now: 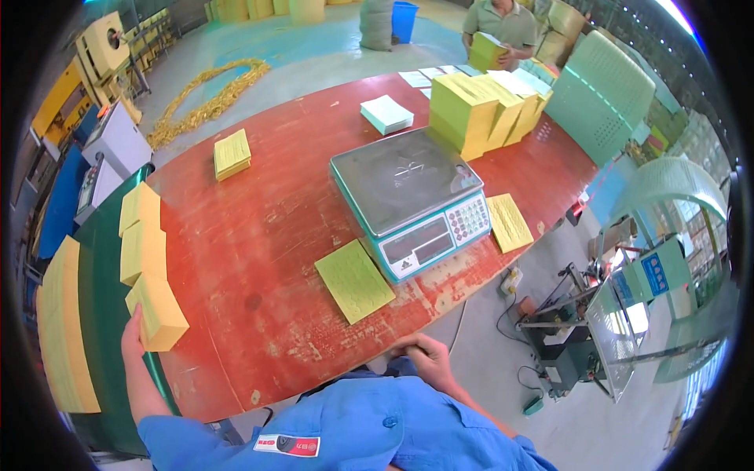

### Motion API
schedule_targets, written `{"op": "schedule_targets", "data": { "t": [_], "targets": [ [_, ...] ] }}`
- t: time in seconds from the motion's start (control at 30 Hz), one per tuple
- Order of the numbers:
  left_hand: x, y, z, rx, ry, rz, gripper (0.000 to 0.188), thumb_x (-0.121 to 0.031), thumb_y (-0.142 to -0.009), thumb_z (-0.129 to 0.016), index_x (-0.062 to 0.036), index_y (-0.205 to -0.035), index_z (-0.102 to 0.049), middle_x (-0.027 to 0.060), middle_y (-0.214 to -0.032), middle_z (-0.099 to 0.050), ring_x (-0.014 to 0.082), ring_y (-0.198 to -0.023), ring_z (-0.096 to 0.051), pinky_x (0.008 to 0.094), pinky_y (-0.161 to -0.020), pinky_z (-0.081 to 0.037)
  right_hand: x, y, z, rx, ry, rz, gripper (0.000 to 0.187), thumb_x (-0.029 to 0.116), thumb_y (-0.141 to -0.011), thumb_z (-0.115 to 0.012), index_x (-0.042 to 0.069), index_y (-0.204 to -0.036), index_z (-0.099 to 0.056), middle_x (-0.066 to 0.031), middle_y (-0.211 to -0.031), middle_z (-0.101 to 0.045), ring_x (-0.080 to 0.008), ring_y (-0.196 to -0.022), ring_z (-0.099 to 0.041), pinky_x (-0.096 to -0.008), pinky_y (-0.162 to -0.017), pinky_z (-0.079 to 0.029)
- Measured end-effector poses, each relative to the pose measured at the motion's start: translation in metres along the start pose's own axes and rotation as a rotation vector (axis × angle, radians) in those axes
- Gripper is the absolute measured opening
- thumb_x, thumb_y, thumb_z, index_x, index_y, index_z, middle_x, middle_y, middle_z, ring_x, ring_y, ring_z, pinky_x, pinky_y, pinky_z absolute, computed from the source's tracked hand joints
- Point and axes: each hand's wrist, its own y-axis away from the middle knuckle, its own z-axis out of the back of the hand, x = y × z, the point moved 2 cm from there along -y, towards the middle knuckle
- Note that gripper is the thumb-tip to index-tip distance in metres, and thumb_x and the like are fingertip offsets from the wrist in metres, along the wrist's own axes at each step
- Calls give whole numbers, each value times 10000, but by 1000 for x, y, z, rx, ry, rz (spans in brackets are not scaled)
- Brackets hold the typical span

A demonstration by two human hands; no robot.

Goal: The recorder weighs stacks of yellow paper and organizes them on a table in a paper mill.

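My left hand (134, 336) is at the near left side of a stack of yellow paper slips (161, 315), a finger lying along its side; its other fingers are partly hidden. Two more yellow stacks (143, 253) stand in line behind it, along the red table's left edge. By the table's front edge, close to my body, my right hand (426, 358) is loosely closed, with nothing visible in it. A digital scale (408, 180) with a bare metal plate stands mid-table. Yellow paper pads lie on either side of it, one front left (353, 281) and one right (510, 224).
Tall yellow paper stacks (463, 110) and a white paper stack (386, 115) stand behind the scale. A small yellow stack (232, 154) sits far left on the red table (259, 235). A long yellow row (67, 330) lies beyond a green strip. Across the table, a person holds a yellow stack.
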Motion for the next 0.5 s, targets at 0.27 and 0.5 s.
{"op": "schedule_targets", "data": {
  "t": [0.27,0.5],
  "targets": [
    [23,85,-146,234,-339,-135,476,-344,-931,-683,-29,-1272,-576,62,-1105,-671,176,-977,-657,354,-862,-533,-13,-3,-70,574,126,-139,207,97,-966,-559,-2,-1118,-659,-91,-1032,-700,-171,-987,-649,-314,-868,-508],
    [70,167,-282,477,-540,-208,464,-276,-894,-717,1,-1240,-581,77,-1090,-684,163,-966,-648,341,-862,-524,-55,6,-43,546,282,-170,266,213,-978,-559,19,-1102,-692,-127,-1064,-720,-227,-1017,-660,-347,-907,-505]
  ]
}}
